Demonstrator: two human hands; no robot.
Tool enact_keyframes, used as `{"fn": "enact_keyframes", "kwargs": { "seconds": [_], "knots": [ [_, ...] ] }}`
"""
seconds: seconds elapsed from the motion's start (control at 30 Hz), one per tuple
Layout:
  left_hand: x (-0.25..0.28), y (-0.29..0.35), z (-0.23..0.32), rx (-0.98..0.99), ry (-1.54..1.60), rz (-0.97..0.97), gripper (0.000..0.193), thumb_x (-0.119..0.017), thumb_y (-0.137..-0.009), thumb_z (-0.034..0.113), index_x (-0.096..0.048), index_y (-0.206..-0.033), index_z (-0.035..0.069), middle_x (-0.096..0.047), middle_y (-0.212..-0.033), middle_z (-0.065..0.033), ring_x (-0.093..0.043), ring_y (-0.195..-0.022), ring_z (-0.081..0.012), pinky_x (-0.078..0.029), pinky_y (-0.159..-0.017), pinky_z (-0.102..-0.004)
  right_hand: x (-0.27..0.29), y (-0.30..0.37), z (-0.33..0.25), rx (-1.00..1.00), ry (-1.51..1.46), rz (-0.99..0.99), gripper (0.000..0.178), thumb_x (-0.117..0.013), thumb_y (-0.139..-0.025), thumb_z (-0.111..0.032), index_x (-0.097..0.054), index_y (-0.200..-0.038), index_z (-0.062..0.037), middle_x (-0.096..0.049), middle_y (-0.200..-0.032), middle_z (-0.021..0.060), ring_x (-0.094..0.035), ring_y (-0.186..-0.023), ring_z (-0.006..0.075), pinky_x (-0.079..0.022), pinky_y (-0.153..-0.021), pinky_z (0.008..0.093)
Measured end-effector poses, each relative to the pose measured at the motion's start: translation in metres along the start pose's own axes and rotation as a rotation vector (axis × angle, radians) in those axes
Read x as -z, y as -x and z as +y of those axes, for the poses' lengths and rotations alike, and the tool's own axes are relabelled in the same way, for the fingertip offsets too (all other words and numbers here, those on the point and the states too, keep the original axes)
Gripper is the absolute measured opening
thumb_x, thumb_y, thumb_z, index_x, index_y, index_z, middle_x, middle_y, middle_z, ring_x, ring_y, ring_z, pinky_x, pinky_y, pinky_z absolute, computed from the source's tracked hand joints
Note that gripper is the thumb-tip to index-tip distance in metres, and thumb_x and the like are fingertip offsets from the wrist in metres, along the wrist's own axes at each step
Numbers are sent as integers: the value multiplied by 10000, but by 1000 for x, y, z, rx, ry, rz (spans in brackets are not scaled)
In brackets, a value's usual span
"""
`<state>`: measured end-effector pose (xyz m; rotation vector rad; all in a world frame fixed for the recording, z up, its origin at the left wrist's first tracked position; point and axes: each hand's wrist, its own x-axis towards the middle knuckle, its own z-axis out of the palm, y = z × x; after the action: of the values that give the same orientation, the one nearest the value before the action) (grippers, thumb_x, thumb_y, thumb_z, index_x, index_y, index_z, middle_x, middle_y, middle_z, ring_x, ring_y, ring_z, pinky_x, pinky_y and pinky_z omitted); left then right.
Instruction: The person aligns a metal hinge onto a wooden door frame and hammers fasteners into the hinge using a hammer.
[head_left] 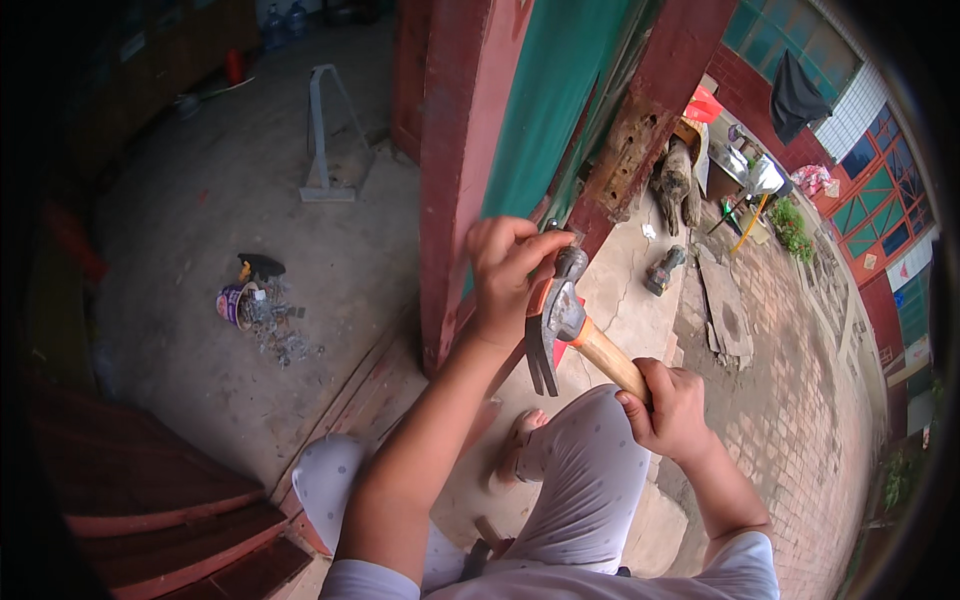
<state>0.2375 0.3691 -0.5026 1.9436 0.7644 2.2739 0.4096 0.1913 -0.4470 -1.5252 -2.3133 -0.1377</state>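
Head view shows me the right hand (pixel 672 408) clamped around the hammer (pixel 572 316), its head near the red post (pixel 622 165)'s lower edge beside the left hand (pixel 508 275), whose fingertips' closure I cannot tell, so I'd tap squarely, lightly, clear of them.

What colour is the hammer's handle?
The handle is light tan wood, with orange at the end nearest the metal; it shows best in the head view.

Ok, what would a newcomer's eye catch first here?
First, the claw hammer near the centre, its wooden handle gripped in the right hand. The left hand is close beside a pitted, dark-red post. On the floor at left, a purple tub lies beside scattered debris.
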Motion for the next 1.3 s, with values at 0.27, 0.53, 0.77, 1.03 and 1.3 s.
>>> {"fn": "enact_keyframes", "kwargs": {
  "seconds": [0.27,0.53,0.77,1.03,1.3],
  "knots": [
    [0,2,0,22,-16,-37,254,-746,-622,88,-713,-857,179,-522,-769,3,-510,-746,-196,-360,-730,-347,2,1,-2,-2,-9,16,310,-673,-824,-303,-559,-933,-35,-565,-625,88,-560,-489,279,-438,-475,366],
    [0,-1,0,6,-45,-24,222,-751,-633,106,-711,-841,173,-516,-767,13,-509,-728,-194,-359,-737,-350,4,-2,-4,-12,-14,4,302,-677,-819,-298,-561,-925,-39,-566,-632,82,-571,-502,273,-446,-482,359],
    [0,1,2,18,-35,-34,245,-746,-621,93,-711,-849,175,-523,-764,6,-513,-735,-199,-359,-736,-351,1,-1,1,-53,-28,-1,294,-684,-809,-283,-564,-927,-41,-566,-630,83,-556,-486,280,-441,-479,359],
    [-1,0,0,8,-43,-34,265,-741,-604,89,-706,-852,173,-524,-759,5,-518,-736,-201,-362,-740,-355,0,0,-1,28,-65,9,292,-682,-810,-291,-568,-915,-44,-538,-581,63,-556,-474,269,-445,-475,351],
    [-1,0,-2,-24,-39,-21,283,-724,-615,83,-714,-882,176,-526,-769,6,-519,-755,-198,-362,-749,-342,-2,-3,-3,74,-84,51,287,-680,-812,-288,-573,-913,-41,-556,-607,77,-548,-466,270,-440,-467,342]
  ]
}}
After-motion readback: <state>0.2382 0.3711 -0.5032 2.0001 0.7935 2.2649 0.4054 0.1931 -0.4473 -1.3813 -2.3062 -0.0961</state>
